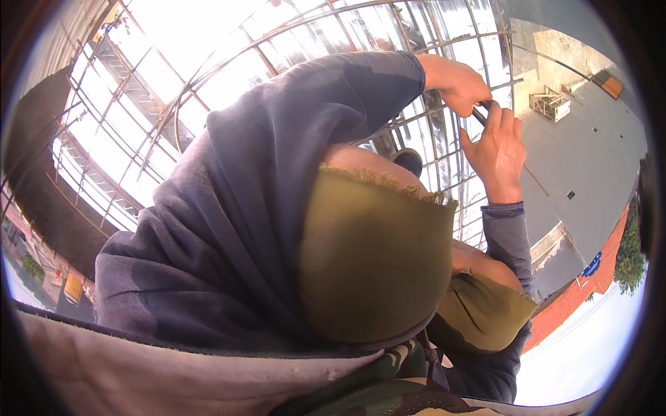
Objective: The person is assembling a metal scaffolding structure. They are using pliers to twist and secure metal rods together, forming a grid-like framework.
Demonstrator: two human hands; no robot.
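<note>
My left hand reaches across from a dark blue sleeve, its fingers closed round one end of a short, dark, bar-like thing. Just to the right, my right hand is raised with its fingers bent over the same dark thing, its thumb apart on the left side. Most of the dark thing is hidden by the fingers, so its exact kind does not show. Both hands are close together above the edge of a grid of steel bars. My bent knees, in olive green cloth, are below the hands.
The bar grid crosses bright, shiny sheeting on the left and ahead. To the right lies a grey floor with a small wooden frame, an orange item and small dark holes. A blue item is by a red-orange surface.
</note>
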